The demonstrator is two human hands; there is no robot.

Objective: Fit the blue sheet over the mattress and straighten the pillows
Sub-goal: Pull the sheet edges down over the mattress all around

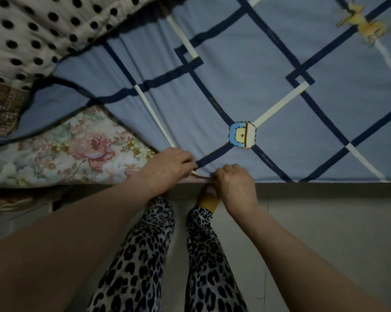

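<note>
The blue sheet [246, 82], crossed by dark navy and cream bands, lies spread over the bed's top. To its left the floral mattress [61, 154] is bare, with the sheet's dark-piped edge curling over it. My left hand [167, 165] and my right hand [235, 183] sit close together at the bed's near edge, both pinching the sheet's hem. The fingertips are hidden under the fabric. No pillows can be made out.
A polka-dot quilt [32, 30] is heaped at the top left, with a checked cloth [3, 109] below it at the left edge. My legs in leopard-print trousers [158, 255] stand on the pale tiled floor [325, 221] against the bed side.
</note>
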